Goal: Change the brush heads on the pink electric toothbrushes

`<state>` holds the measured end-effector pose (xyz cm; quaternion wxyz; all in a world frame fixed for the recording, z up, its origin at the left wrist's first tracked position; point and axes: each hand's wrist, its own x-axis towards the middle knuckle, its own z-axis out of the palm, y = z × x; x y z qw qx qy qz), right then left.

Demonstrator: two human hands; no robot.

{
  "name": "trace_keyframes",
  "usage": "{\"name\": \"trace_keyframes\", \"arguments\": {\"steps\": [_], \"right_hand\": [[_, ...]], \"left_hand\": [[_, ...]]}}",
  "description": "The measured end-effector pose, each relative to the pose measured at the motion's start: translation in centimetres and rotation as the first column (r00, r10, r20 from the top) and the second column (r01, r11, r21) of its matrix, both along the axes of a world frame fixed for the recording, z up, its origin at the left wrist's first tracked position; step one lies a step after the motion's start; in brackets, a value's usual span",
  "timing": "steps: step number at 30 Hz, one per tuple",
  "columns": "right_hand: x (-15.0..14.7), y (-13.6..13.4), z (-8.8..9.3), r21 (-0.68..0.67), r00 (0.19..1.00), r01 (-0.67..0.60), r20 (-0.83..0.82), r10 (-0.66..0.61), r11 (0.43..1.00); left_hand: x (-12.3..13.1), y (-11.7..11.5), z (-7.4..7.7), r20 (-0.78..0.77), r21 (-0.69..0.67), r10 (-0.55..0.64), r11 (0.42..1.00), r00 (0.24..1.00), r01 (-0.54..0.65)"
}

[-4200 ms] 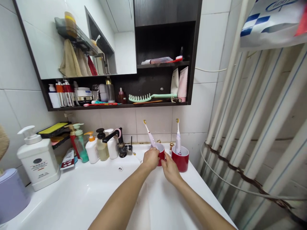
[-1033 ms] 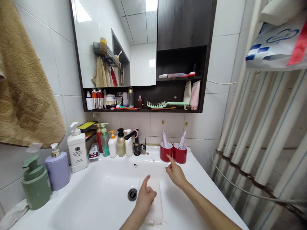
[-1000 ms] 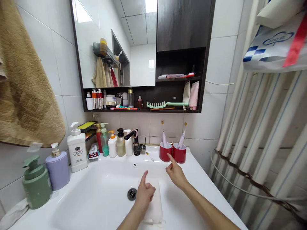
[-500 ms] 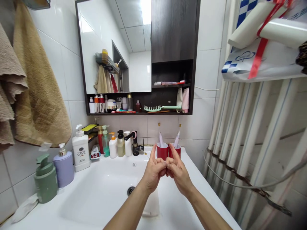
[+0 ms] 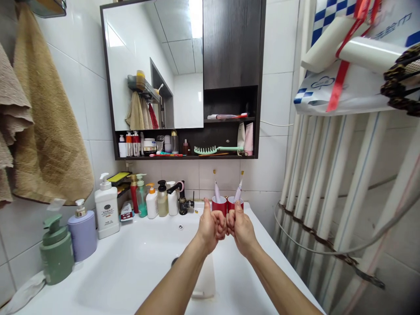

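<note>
Above the white sink (image 5: 131, 267), my left hand (image 5: 210, 227) is curled into a fist with its thumb pointing up. Mirroring it, my right hand (image 5: 242, 229) is also a fist with a raised thumb. The knuckles of both face each other with a small gap between, and nothing shows in either hand. Just behind them stand two red cups (image 5: 219, 205), partly covered by the hands. A pale electric toothbrush (image 5: 217, 192) leans in the left cup and another toothbrush (image 5: 238, 193) in the right one.
A black faucet (image 5: 183, 199) rises at the sink's back edge, with several pump bottles (image 5: 162, 199) to its left. Overhead hangs a mirrored cabinet (image 5: 232, 43) with toiletries on its shelves. White radiator pipes (image 5: 341, 157) line the right; towels (image 5: 49, 113) hang left.
Both hands have gone from extended index fingers, with the hands touching, to fists with thumbs up and slightly apart. The view has shifted a little.
</note>
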<state>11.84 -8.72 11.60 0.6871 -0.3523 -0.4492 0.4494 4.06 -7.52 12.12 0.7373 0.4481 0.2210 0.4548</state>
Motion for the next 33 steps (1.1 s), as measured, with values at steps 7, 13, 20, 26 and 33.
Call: {"name": "trace_keyframes", "arguments": {"steps": [7, 13, 20, 26, 33], "right_hand": [[0.8, 2.0, -3.0, -0.098, 0.956, 0.080, 0.289, -0.049, 0.992], [4.9, 8.2, -5.3, 0.052, 0.508, 0.518, 0.784, -0.356, 0.854], [8.7, 14.1, -5.9, 0.111, 0.227, 0.655, 0.914, -0.335, 0.748], [9.6, 14.0, -6.6, 0.140, 0.088, 0.629, 0.964, -0.249, 0.764], [10.6, 9.9, -5.4, 0.228, -0.042, 0.597, 0.966, -0.254, 0.769]], "left_hand": [[-0.1, 1.3, -3.4, -0.116, -0.072, 0.030, 0.997, 0.993, -0.038], [-1.5, 3.3, -10.2, -0.514, -0.043, 0.183, 0.970, 0.838, -0.238], [-6.1, 7.3, -15.5, -0.799, 0.222, 0.422, 0.869, 0.428, -0.443], [-6.1, 6.5, -18.0, -0.872, 0.209, 0.322, 0.926, 0.369, -0.315], [-5.3, 5.7, -17.8, -0.853, 0.253, 0.332, 0.938, 0.403, -0.237]]}}
